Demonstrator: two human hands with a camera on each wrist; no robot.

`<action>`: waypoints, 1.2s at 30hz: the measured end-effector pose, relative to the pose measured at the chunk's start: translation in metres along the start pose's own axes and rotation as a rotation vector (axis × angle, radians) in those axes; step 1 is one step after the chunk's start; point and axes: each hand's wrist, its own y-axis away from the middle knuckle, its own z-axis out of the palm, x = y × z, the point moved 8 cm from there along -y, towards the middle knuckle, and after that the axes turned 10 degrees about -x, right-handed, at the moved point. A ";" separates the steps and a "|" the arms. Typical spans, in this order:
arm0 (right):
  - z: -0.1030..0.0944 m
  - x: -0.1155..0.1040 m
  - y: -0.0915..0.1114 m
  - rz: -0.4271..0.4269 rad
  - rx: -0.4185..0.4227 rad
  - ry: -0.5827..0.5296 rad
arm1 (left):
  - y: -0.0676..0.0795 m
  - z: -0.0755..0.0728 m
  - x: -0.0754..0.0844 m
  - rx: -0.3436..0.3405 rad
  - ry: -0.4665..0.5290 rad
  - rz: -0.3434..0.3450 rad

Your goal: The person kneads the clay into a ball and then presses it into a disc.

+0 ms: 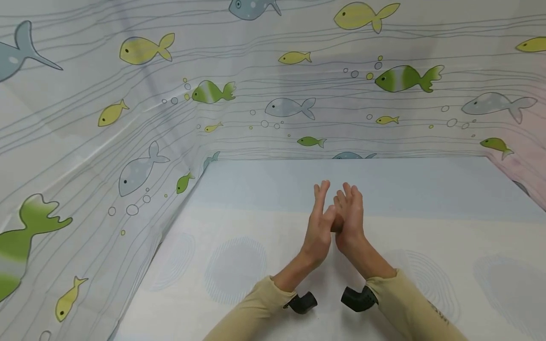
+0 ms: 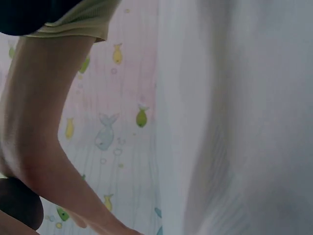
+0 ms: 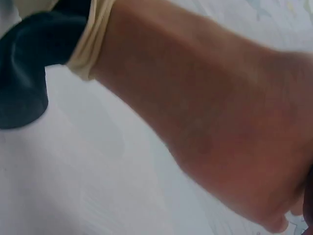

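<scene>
Fingers of both hands mostly straight, tips toward 12 o'clock, not wrapped round anything. Brown lump (image 1: 337,224) sandwiched between palms, 6 o'clock of fingertips, mostly hidden; left wrist view shows rounded side. Left hand (image 1: 318,233) at lump's 9 o'clock, right hand (image 1: 351,220) at 3. Table (image 1: 273,208) below. Fish-print sheet (image 1: 256,135) beyond, 12 o'clock.

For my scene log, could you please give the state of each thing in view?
Left hand: fingers mostly extended, palm inward.
Right hand: fingers mostly extended, palm inward.
Brown rounded object: held between the hands, partly hidden.
Beige sleeves: ending short of the hands.
Black wrist devices: one projecting beside each sleeve.
Fish-print sheet: upright, lightly creased.
White patterned table surface: flat.
</scene>
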 end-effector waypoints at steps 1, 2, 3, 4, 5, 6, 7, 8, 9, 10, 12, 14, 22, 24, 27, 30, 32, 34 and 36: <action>-0.002 -0.001 -0.002 -0.008 -0.002 0.004 | 0.000 0.001 0.001 -0.001 0.000 0.001; -0.004 -0.002 -0.003 -0.017 0.001 0.008 | 0.000 0.001 0.002 0.000 0.002 0.003; -0.006 -0.002 -0.004 -0.024 0.001 0.010 | 0.000 0.001 0.002 0.001 0.004 0.003; -0.007 -0.003 -0.005 -0.033 0.004 0.017 | 0.000 0.002 0.003 0.003 0.007 0.004; -0.009 -0.003 -0.006 -0.042 0.008 0.025 | -0.001 0.002 0.004 0.005 0.008 0.002; -0.010 -0.004 -0.006 -0.051 0.014 0.032 | -0.001 0.002 0.005 0.006 0.010 0.003; -0.011 -0.004 -0.006 -0.060 0.018 0.047 | -0.002 0.002 0.006 0.008 0.010 0.002; -0.012 -0.004 -0.005 -0.065 0.024 0.060 | -0.002 0.002 0.006 0.010 0.009 0.001; -0.011 -0.004 -0.005 -0.070 0.027 0.077 | -0.002 0.001 0.006 0.012 0.009 0.000; -0.011 -0.003 -0.004 -0.073 0.030 0.093 | -0.003 0.001 0.006 0.015 0.006 -0.004; -0.009 -0.002 -0.003 -0.079 0.026 0.113 | -0.004 -0.001 0.005 0.023 -0.005 -0.013; -0.005 0.000 -0.001 -0.082 0.011 0.126 | -0.005 -0.003 0.002 0.029 -0.015 -0.022; 0.015 0.010 0.011 -0.094 -0.082 0.185 | -0.006 -0.015 -0.012 0.091 -0.007 -0.073; 0.020 0.014 0.015 -0.092 -0.101 0.197 | -0.007 -0.020 -0.013 0.110 0.002 -0.080; 0.026 0.019 0.020 -0.096 -0.125 0.204 | -0.010 -0.026 -0.013 0.132 0.003 -0.073; 0.030 0.022 0.024 -0.093 -0.141 0.200 | -0.012 -0.032 -0.011 0.144 -0.003 -0.063; 0.032 0.024 0.025 -0.096 -0.155 0.204 | -0.013 -0.035 -0.011 0.151 -0.005 -0.065; 0.033 0.025 0.026 -0.099 -0.168 0.207 | -0.013 -0.038 -0.012 0.158 -0.011 -0.069; 0.034 0.025 0.028 -0.106 -0.181 0.218 | -0.014 -0.042 -0.013 0.166 -0.016 -0.075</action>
